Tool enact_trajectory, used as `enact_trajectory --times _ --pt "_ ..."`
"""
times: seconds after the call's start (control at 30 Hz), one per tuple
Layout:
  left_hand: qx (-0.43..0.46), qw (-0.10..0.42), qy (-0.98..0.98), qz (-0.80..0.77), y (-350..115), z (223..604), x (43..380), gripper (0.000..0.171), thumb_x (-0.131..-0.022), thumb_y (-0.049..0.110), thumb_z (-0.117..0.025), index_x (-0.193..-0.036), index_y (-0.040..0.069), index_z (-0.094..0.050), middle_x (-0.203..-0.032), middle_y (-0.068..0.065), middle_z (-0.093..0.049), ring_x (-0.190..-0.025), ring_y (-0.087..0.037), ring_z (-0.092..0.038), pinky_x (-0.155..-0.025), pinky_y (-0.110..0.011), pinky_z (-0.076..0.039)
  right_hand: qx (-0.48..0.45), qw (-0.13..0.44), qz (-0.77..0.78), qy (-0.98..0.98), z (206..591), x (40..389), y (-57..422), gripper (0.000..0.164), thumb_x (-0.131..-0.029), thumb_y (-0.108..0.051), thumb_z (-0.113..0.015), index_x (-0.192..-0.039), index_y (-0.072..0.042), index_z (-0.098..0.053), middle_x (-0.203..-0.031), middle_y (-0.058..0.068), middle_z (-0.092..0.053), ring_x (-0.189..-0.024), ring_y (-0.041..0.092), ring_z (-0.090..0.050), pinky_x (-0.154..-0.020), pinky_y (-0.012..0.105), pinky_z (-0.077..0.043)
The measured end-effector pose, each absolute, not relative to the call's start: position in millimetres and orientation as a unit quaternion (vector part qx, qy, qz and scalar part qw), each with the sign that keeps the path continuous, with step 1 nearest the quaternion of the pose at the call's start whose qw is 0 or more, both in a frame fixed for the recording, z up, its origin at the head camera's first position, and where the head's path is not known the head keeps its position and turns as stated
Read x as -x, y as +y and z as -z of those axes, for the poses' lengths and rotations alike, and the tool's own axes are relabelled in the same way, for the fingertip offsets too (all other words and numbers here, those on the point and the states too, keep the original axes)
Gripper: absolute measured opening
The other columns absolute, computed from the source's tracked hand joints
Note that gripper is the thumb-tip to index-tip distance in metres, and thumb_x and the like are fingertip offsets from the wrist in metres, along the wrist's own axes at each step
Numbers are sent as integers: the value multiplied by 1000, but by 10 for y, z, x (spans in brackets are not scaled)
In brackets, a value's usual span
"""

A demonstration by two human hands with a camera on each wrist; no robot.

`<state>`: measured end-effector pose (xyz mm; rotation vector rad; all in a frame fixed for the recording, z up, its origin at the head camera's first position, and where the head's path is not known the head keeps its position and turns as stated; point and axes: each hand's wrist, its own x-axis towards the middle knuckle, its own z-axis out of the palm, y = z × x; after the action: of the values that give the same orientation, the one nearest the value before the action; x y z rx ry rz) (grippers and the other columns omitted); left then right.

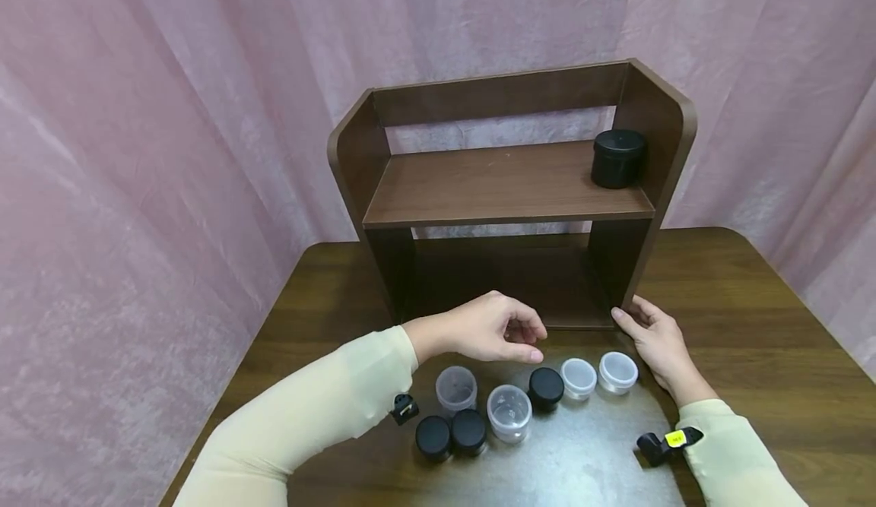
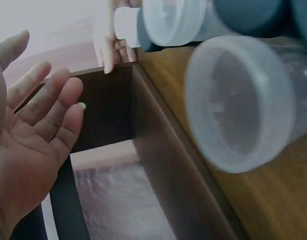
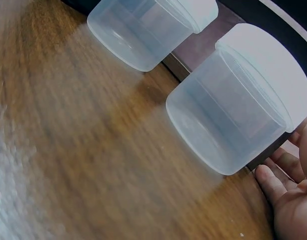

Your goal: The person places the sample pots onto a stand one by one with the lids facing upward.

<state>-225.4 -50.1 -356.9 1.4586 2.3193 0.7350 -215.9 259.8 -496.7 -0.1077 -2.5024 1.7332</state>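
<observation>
In the head view my left hand [image 1: 494, 327] hovers over the table in front of the shelf, fingers loosely bent and holding nothing. The left wrist view shows its palm side with fingers apart. My right hand [image 1: 660, 343] touches the lower right front corner of the small brown shelf [image 1: 506, 184], thumb on its front edge and fingers at the outer side. Near that hand stand two clear jars with white lids, one [image 1: 618, 372] closer than the other [image 1: 578, 378]. Below the left hand are a black-lidded jar [image 1: 545, 388] and a clear jar [image 1: 509, 413].
A larger black jar [image 1: 618, 159] stands on the upper board at the right. Two more black-lidded jars, one [image 1: 433, 438] beside the other [image 1: 469, 431], stand before a clear jar [image 1: 456, 389] on the wooden table [image 1: 739, 324]. A pink curtain [image 1: 171, 188] hangs behind.
</observation>
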Motion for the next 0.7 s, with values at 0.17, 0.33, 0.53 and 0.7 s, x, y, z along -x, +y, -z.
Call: enact_trajectory --times 0.17,0.33,0.53,0.7 --pt "-531 151 814 -183 -629 3712 2165 45 -83 46 -73 -117 17 -67 -111 12 -64 -100 -1 -57 -85 -15 -46 38 49 -567 -822 4994 2159 2597 73 -95 -42 -57 -146 4 -32 -141 27 -43 -130 39 -39 -80 3 -38" --pt "-543 130 822 -112 -725 3850 2077 58 -78 56 -73 -122 19 -65 -118 12 -62 -111 -2 -53 -93 -17 -42 33 48 -568 -821 4979 2160 2588 75 -96 -42 -57 -147 6 -30 -142 28 -40 -131 41 -38 -82 3 -38" --pt "-540 107 830 -82 -755 3938 2033 64 -74 63 -72 -124 23 -64 -119 12 -60 -119 -6 -48 -99 -22 -41 37 54 -572 -817 4978 2157 2594 71 -97 -39 -56 -146 5 -32 -141 27 -43 -130 40 -39 -80 3 -37" --pt "-543 103 829 -88 -782 4025 2018 69 -72 66 -71 -125 22 -64 -119 12 -60 -118 -6 -48 -98 -23 -41 32 59 -576 -814 4991 2168 2582 70 -96 -40 -57 -145 6 -34 -140 26 -45 -129 38 -40 -81 3 -37"
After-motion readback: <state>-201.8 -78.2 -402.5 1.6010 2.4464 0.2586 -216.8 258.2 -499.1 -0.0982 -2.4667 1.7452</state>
